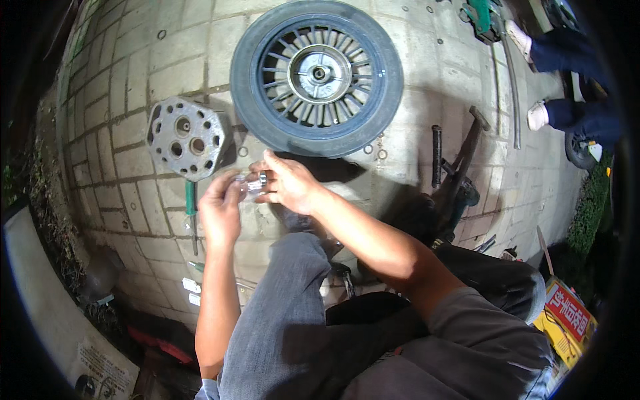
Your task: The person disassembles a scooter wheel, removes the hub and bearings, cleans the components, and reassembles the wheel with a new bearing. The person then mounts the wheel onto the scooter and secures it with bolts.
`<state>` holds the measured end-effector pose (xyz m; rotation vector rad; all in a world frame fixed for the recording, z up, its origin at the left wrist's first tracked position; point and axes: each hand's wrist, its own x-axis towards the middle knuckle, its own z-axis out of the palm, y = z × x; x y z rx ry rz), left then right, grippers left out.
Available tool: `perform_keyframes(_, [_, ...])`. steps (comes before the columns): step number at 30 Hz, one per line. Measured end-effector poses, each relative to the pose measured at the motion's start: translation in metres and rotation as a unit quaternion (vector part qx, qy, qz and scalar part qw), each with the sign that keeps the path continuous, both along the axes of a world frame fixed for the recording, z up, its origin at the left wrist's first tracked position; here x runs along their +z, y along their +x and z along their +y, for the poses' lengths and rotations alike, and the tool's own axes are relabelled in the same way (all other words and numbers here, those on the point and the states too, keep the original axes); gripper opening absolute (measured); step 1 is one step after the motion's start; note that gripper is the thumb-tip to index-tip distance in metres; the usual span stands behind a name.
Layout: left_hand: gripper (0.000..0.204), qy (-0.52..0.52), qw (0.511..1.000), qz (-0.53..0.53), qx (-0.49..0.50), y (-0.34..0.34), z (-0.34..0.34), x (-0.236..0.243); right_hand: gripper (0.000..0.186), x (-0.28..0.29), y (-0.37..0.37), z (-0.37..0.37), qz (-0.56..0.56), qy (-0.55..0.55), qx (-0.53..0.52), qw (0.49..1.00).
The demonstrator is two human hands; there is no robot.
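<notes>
My left hand [223,207] pinches a small clear plastic wrapper [242,189] in the middle of the view. Beside it, my right hand [287,180] grips a small shiny metal ring, seemingly a bearing [262,180], at the wrapper's right end; its fingers partly hide it. Just beyond my hands lies a black tyre [317,140] on a spoked wheel with a metal hub [319,73]. To the left, a pale metal block with many holes [173,133] rests on the paving, with a green-handled screwdriver [191,200] below it.
A dark bar [437,153] and metal tools [467,167] lie right of the wheel on the paving [120,73]. Another person's legs [573,120] are at upper right, near a green tool [480,17]. A yellow box [560,327] is at lower right, a pale board [47,300] at left.
</notes>
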<state>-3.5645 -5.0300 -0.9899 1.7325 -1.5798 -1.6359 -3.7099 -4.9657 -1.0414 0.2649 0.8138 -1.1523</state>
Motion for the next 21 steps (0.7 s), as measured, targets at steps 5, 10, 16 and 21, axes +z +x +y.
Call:
perform_keyframes(5, [0.037, -0.319, 0.836, -0.388, -0.221, 0.030, 0.000, 0.006, 0.036, -0.015, 0.004, 0.012, 0.173, 0.079, -0.110, 0.976])
perform_keyframes(10, [0.041, 0.331, 0.893, 0.228, 0.205, -0.014, 0.013, 0.005, 0.058, 0.061, -0.009, 0.032, 0.597, -0.173, 0.080, 0.779])
perform_keyframes(16, [0.022, 0.399, 0.844, 0.290, 0.209, -0.025, 0.020, -0.028, 0.044, -0.015, -0.212, 0.140, 0.796, 0.281, 0.068, 0.532])
perform_keyframes(21, [0.030, 0.395, 0.838, 0.327, 0.190, -0.048, 0.024, -0.019, 0.043, -0.048, -0.263, 0.191, 0.716, 0.447, 0.287, 0.453])
